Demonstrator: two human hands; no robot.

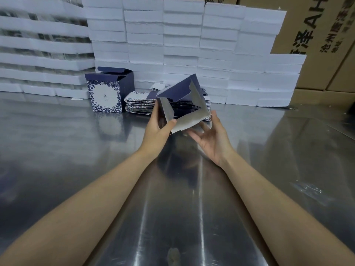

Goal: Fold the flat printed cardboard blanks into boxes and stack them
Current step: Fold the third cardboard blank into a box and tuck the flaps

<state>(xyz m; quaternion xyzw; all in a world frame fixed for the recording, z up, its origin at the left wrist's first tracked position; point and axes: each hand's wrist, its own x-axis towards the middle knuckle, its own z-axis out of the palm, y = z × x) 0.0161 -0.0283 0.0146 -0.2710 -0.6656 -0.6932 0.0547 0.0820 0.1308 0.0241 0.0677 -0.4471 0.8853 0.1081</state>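
Observation:
A navy cardboard blank (177,91), opened into a square tube with a grey inside, is held tilted above the table. My left hand (156,131) grips its left wall, thumb on the lower flap. My right hand (212,136) is under its lower right corner, fingers spread and touching the flap. Behind it lies a pile of flat blanks (140,105). One folded box (107,91) with a blue floral front stands upright to the left, top flap open.
The steel table (76,150) is shiny and reflective. White foam boxes (182,45) are stacked as a wall along the back. Brown shipping cartons (317,35) stand at the right rear.

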